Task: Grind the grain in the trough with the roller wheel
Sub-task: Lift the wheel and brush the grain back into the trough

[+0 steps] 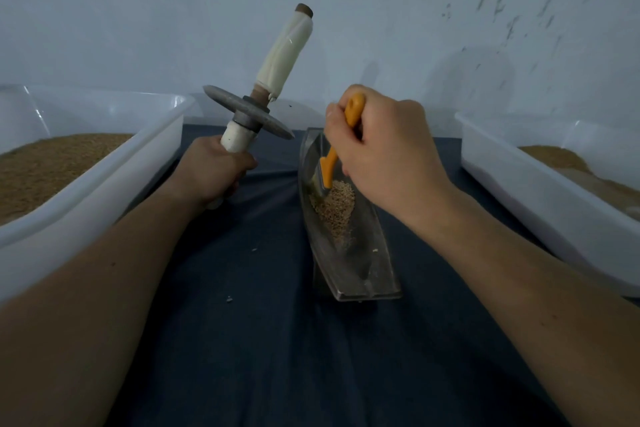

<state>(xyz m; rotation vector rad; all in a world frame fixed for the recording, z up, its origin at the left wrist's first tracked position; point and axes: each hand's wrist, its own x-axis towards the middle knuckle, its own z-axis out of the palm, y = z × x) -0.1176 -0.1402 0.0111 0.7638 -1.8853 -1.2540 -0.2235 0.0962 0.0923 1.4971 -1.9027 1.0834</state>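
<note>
Counter: a dark blue cloth (263, 340) covered it, with a few stray crumbs lying left of the trough.
Trough: the boat-shaped metal trough (367, 291) stood right of centre, running near to far.
Grain: the grain (334, 206) lay heaped in the middle of the channel, with a thin trail nearer.
Right hand: the right hand (384, 156) had its fingers clenched round the orange handle of a small brush (329, 165), whose head was down at the heap's far-left edge.
Left hand: the left hand (214, 173) grasped the lower white handle of the roller wheel (247, 111), which was held tilted in the air, left of the trough and clear of it.
Step, as judged: sweeping grain together before rolling. Short, low strokes toward the middle would keep grain inside the rim, and the wheel should stay clear until the brush was out.
Tubs: a left tub (104, 177) and a right tub (519, 177) both held brown grain.
Hidden: the right hand covered the trough's far end. The bristles were blurred, the fineness of the grain was unclear, and both tubs were cut off.
</note>
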